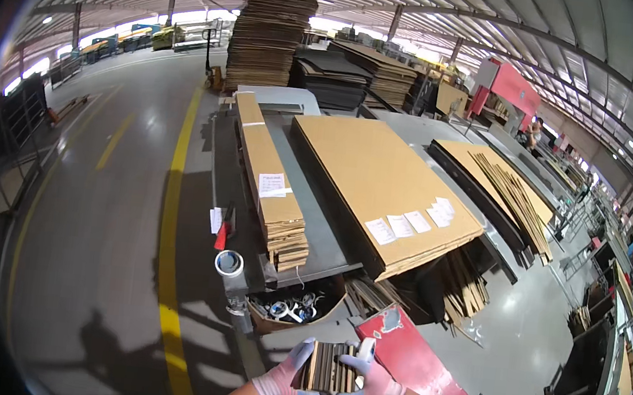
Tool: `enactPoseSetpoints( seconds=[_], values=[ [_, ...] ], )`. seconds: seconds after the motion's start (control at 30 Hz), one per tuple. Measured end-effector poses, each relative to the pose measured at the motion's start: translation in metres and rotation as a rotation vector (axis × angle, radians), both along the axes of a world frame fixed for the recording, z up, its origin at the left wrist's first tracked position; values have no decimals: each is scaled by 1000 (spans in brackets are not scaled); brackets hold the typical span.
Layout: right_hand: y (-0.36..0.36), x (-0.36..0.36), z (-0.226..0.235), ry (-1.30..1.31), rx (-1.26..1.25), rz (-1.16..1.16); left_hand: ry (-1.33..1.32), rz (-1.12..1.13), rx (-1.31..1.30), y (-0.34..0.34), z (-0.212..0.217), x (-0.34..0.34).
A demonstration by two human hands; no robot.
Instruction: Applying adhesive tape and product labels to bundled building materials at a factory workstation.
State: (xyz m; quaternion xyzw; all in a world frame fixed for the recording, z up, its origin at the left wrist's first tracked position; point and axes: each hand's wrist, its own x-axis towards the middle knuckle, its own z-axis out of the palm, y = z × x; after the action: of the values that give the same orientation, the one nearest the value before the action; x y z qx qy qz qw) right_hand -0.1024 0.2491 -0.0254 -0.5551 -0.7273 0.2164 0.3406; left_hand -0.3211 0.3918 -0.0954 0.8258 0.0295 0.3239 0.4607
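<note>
- Left hand (287, 369), in a pale pink glove with bluish fingertips: fingers part-curled, closed against the left side of a squared bundle of narrow brown and dark cardboard strips (331, 366).
- Right hand (380, 381), gloved alike: fingers bent over the bundle's right side, gripping it.
- Bundle sits between both hands, close to the body, off the near edge of a long grey metal table (317, 221).
- White ring-shaped roll (368, 348) at the right fingers; cannot tell whether gripped.
- Along the table's left edge: long, narrow stack of brown cardboard (259, 153), white paper label (272, 186) toward its near end.
- Right of it: broad stack of brown cardboard sheets (374, 161), white slips by its near edge.
- Below the table's near edge: open brown box (336, 301) with tape rolls inside.
- Worn red panel (422, 363) just beyond the right hand.
</note>
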Motion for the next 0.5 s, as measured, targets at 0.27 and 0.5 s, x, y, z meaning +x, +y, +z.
enactPoseSetpoints(
  seconds=[0.27,0.5],
  values=[
    [4,-4,-4,6,-15,2,395,-252,-1721,4,16,7],
    [-8,16,58,257,-3,-72,369,-328,-1206,-2,89,39]
  ],
)
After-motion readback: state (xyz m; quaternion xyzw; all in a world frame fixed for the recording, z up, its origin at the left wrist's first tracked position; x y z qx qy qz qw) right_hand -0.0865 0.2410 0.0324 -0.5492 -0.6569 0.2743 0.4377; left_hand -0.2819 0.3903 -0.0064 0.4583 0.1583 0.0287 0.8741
